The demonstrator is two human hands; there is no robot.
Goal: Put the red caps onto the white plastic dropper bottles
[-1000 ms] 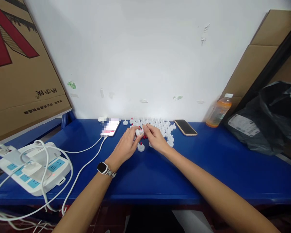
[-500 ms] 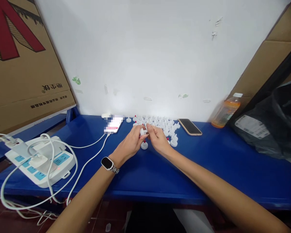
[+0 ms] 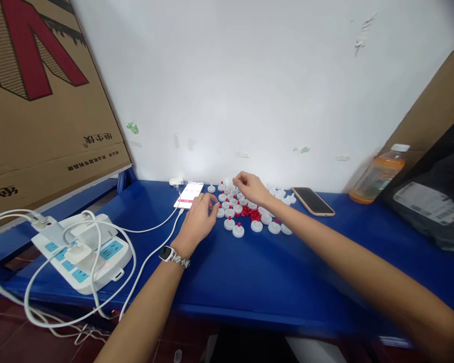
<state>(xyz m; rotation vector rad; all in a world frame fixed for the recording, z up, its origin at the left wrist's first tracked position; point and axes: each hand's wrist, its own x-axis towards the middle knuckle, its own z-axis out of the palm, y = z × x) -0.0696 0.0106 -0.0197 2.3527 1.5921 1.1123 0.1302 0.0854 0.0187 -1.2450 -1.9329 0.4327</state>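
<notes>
White round nozzle caps [image 3: 238, 231] lie in a cluster on the blue table, several with small red tips on their spouts. Amid them is a heap of tiny red tip covers [image 3: 251, 213]. My right hand [image 3: 250, 186] is over the back of the cluster, fingertips pinched together; whatever may be in them is hidden. To the left of the caps, my left hand [image 3: 201, 216] hovers with loosely curved fingers apart and nothing in them, just in front of a lit phone [image 3: 189, 193].
A dark-screened phone [image 3: 313, 201] lies right of the caps. Farther right stand an orange drink bottle [image 3: 380, 174] and a dark plastic bag [image 3: 446, 196]. At left are a white power strip [image 3: 89, 252] with looping cables and a large cardboard box [image 3: 53, 121].
My hands, earlier together around a white cap, have parted. The right one has moved back over the cluster, the left one to the left. The red heap now shows, and the view has shifted.
</notes>
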